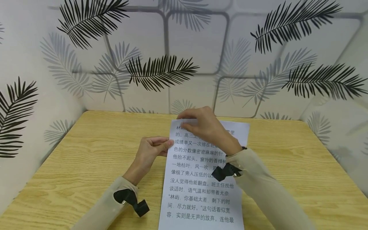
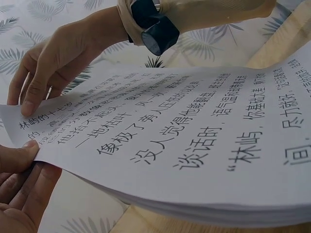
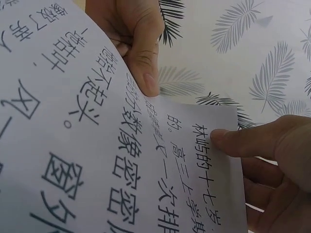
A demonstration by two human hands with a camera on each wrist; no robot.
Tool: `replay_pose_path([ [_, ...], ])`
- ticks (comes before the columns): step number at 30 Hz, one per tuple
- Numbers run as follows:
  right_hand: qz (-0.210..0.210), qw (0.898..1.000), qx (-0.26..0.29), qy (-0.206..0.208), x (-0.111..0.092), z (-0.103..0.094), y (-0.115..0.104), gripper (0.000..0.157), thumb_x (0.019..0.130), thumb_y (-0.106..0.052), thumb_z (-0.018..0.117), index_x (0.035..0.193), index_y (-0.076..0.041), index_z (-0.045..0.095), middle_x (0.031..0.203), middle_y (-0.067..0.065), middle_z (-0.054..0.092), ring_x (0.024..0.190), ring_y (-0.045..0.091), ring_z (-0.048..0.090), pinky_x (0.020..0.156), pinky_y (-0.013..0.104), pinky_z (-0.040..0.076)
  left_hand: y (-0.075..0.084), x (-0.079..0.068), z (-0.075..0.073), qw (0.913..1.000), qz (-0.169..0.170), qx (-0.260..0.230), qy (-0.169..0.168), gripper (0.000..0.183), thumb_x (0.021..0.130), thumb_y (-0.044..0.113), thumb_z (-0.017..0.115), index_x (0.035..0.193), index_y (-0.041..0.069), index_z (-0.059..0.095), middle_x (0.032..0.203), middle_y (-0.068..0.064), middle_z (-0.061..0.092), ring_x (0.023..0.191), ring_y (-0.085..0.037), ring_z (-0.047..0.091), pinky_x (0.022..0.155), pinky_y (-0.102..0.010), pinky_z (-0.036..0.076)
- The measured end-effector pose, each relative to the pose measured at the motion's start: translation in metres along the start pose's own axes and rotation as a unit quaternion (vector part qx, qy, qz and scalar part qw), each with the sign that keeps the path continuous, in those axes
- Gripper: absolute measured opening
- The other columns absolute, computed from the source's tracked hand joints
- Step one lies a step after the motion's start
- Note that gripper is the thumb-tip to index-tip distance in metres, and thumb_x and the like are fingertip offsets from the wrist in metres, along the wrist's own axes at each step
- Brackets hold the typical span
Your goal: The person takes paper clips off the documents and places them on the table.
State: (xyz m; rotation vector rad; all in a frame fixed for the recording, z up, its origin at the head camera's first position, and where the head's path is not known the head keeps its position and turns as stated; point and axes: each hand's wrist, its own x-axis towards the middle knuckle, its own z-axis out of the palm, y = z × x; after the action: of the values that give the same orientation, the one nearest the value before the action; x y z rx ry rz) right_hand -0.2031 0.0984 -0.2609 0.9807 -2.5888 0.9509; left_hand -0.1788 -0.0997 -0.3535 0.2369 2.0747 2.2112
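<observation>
A stack of white paper sheets printed with large Chinese text [image 1: 198, 191] is held up off the table, its layered edge showing in the left wrist view. My left hand [image 1: 148, 151] pinches the stack's left edge, thumb on the printed face and fingers behind. At the upper left, my right hand [image 1: 205, 124] grips the top edge near the corner. In the right wrist view the right thumb presses on the top line of print, with the other right-hand fingers [image 3: 260, 184] behind the paper. How many sheets each hand holds I cannot tell.
A wood-grain table [image 1: 109, 143] extends to both sides of the paper. Behind it rises a pale wall covering [image 1: 195, 48] with dark and grey leaf patterns. Black wrist devices [image 1: 132, 199] are strapped over both beige sleeves [image 1: 267, 188].
</observation>
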Motion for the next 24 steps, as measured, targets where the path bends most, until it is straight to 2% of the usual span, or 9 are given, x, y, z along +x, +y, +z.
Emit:
replay_pose_path([
  [12,-0.030,0.999,-0.003,0.013,0.0029,-0.0001,-0.0028,0.015,0.080,0.000,0.076,0.095,-0.002,0.073,0.091,0.010,0.074,0.086,0.021,0.071,0.084,0.029,0.057,0.0004,-0.0007,0.0009,1.0000,0.006,0.007,-0.002,0.026,0.088,0.003,0.068,0.108,-0.013,0.066,0.087,-0.013,0.073,0.068,-0.015,0.071,0.065,-0.030,0.061],
  [24,-0.014,0.999,0.038,0.026,0.0046,-0.0085,-0.0018,0.015,0.080,0.003,0.075,0.095,0.000,0.073,0.090,0.011,0.074,0.081,0.019,0.071,0.077,0.026,0.059,0.0018,-0.0014,0.0013,0.9999,0.011,0.006,-0.004,0.026,0.088,0.002,0.068,0.108,-0.014,0.066,0.088,-0.014,0.073,0.069,-0.015,0.071,0.065,-0.029,0.061],
])
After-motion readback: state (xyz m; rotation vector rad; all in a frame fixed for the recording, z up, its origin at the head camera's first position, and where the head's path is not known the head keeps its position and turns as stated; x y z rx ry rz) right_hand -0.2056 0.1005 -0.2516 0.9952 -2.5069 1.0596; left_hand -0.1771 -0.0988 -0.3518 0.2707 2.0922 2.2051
